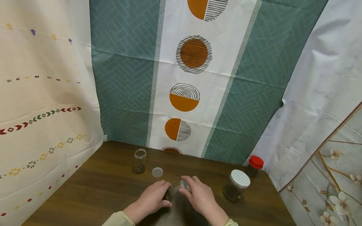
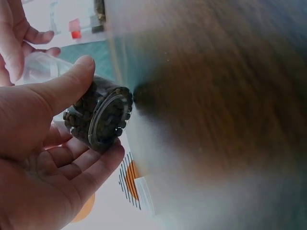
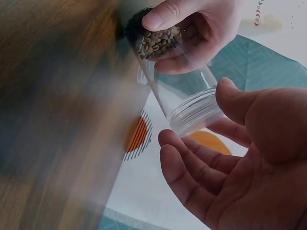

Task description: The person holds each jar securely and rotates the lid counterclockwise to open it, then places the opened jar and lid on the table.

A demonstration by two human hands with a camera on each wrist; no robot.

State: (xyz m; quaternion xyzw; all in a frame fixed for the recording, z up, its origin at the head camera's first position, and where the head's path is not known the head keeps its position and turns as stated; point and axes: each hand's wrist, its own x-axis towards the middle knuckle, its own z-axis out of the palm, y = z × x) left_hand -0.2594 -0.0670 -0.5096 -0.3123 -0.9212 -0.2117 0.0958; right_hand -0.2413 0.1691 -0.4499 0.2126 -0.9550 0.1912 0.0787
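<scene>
A clear jar [image 3: 184, 81] is held tilted just above the table, its closed bottom toward my left side. Small brownish-green beans [image 2: 91, 117] lie in its bottom end. My left hand [image 1: 152, 197] grips the jar round that bottom end, thumb on one side and fingers on the other. At the other end, my right hand [image 1: 200, 193] holds the clear ridged lid [image 3: 196, 114] between thumb and fingers. The lid sits at the jar's mouth; whether it is tight I cannot tell.
Behind my left hand stands an uncovered clear jar [image 1: 139, 163] with beans at its bottom. A loose round lid [image 1: 157, 172] lies beside it. To the right are a jar with a patterned white lid [image 1: 237, 185] and a red-lidded jar [image 1: 254, 166]. Curtains border the wooden table [image 1: 85, 179].
</scene>
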